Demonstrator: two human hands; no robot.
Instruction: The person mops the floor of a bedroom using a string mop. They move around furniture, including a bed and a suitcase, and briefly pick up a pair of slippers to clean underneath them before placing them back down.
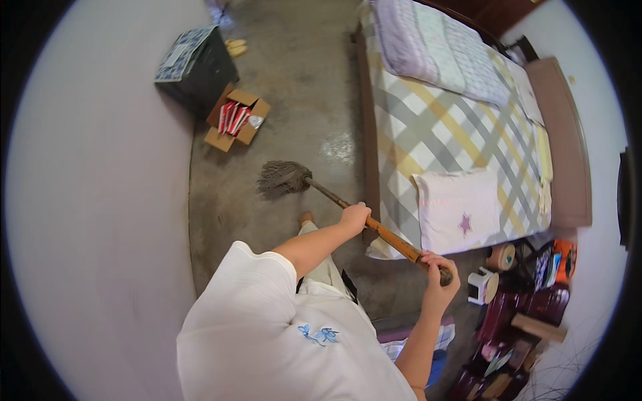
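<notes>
A string mop with a grey head (284,179) and a long wooden handle (394,240) slants across in front of me. Its strands lie spread on the concrete floor, left of the bed. Partway up the handle, my left hand (354,218) is closed around the wood. My right hand (441,269) grips near the top end, with the fingers wrapped over it. The handle passes in front of the bed's near corner in this view; whether it touches the bed I cannot tell.
The bed (394,160) has a checked sheet, a pillow (461,207) and a folded quilt (435,47). An open cardboard box (257,113) stands beside a dark covered cabinet (210,73) along the left wall. Yellow slippers (236,47) lie beyond. A small white stool (481,286) and dark red cases (495,317) stand right.
</notes>
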